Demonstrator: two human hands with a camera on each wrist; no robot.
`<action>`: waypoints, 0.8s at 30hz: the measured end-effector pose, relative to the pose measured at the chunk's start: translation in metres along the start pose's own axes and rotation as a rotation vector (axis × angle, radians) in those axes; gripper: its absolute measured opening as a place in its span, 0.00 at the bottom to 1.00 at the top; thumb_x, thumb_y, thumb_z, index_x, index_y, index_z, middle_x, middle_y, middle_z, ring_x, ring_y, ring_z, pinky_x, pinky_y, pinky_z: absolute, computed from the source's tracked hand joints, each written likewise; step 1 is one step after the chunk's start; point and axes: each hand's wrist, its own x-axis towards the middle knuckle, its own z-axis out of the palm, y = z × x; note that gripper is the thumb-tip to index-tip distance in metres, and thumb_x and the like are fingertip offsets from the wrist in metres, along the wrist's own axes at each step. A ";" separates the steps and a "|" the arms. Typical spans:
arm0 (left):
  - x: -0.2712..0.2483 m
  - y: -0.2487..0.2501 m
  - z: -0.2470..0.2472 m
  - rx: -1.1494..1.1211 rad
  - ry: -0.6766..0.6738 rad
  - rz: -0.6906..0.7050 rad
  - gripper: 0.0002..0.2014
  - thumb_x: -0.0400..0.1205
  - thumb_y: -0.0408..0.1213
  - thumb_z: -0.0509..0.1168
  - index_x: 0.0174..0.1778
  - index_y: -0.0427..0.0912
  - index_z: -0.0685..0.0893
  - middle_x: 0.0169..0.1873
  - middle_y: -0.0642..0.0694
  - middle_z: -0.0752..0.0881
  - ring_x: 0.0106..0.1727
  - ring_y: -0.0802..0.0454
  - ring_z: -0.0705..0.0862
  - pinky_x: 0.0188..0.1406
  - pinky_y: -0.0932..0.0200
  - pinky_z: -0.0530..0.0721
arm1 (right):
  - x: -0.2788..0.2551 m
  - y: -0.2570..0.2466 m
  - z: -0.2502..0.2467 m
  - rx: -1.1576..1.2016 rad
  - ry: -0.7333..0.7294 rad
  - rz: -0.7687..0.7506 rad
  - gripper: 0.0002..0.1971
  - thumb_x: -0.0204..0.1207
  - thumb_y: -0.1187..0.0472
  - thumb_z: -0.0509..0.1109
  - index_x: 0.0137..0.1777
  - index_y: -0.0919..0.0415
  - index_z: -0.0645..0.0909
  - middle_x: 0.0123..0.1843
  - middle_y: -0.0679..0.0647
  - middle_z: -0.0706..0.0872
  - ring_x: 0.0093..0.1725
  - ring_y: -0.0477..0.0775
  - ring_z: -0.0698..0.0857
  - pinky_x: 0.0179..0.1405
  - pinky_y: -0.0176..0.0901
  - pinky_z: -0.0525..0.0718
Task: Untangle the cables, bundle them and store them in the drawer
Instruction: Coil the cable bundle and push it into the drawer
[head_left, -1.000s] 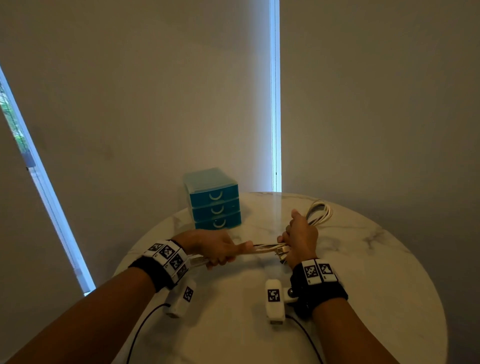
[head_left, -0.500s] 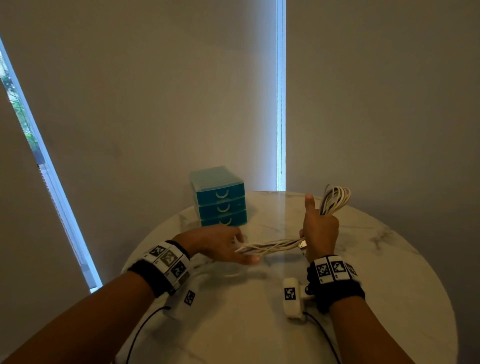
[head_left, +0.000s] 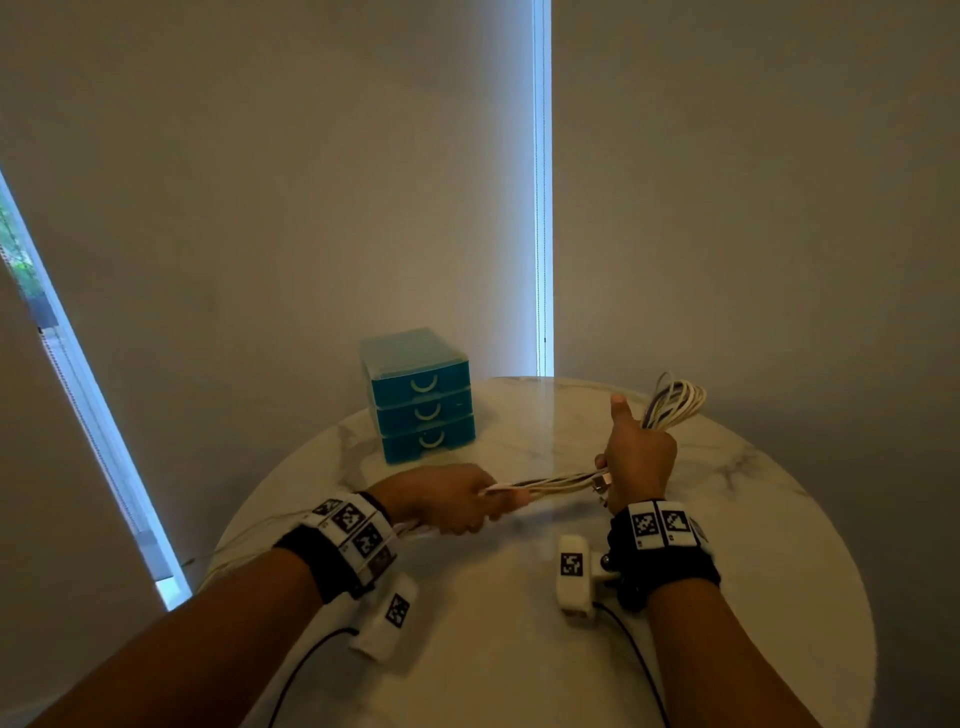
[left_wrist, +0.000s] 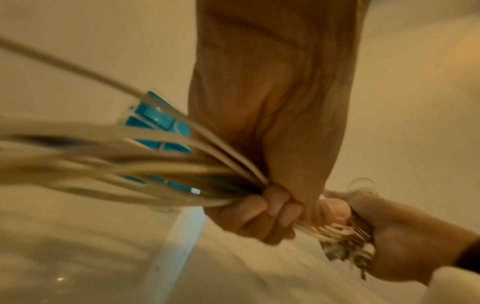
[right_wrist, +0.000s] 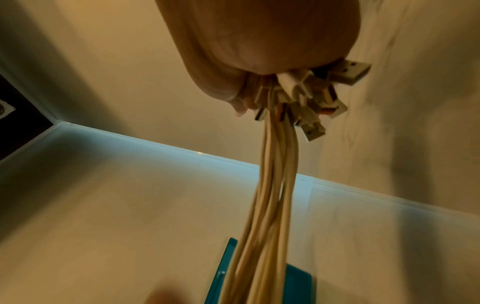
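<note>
Above the middle of the bench, the right hand has its grip wrapped round the cables, thumb up, with a loop of them standing out toward 1 o'clock and the plugs bunched under the fist. The left hand, at 9 o'clock from it, has its grip curled tight round the same strands; its fingers fold over them in the left wrist view, and loose lengths trail back past that wrist toward 8 o'clock, over the bench edge.

Half a second ago the left hand lay flat and slack under the strands; now it clamps them, and the run between the two hands is pulled nearly straight. A second ago the hands were closer and the loop sat lower. I judge this as one more pass of winding: the left hand feeds a measured length for the right to fold into the growing bundle. The trailing ends suggest the bundling is not finished.

At 11 o'clock from the hands stands the teal drawer unit, well apart from them. All three of its drawers are closed, and what lies inside cannot be seen; the cables are wholly in the hands, none stored yet.
</note>
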 end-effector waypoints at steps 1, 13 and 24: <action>-0.006 -0.008 -0.003 -0.004 -0.035 -0.029 0.34 0.86 0.75 0.49 0.47 0.47 0.84 0.36 0.51 0.83 0.33 0.56 0.77 0.35 0.62 0.79 | 0.004 0.000 -0.002 -0.005 0.020 -0.009 0.27 0.79 0.36 0.79 0.49 0.64 0.83 0.40 0.65 0.90 0.33 0.63 0.86 0.37 0.53 0.86; -0.035 -0.024 -0.039 -0.055 0.591 0.144 0.37 0.91 0.65 0.55 0.28 0.40 0.86 0.28 0.43 0.87 0.29 0.54 0.81 0.34 0.59 0.76 | -0.070 -0.008 0.023 -0.609 -0.343 -0.327 0.50 0.62 0.06 0.56 0.38 0.58 0.85 0.35 0.58 0.88 0.38 0.59 0.87 0.46 0.53 0.86; -0.014 -0.013 -0.078 -0.205 0.758 0.023 0.25 0.88 0.50 0.64 0.26 0.41 0.79 0.25 0.40 0.82 0.28 0.48 0.77 0.33 0.53 0.76 | -0.125 0.030 0.068 -0.301 -0.958 -0.041 0.71 0.44 0.00 0.47 0.80 0.48 0.77 0.46 0.42 0.86 0.42 0.40 0.76 0.43 0.36 0.80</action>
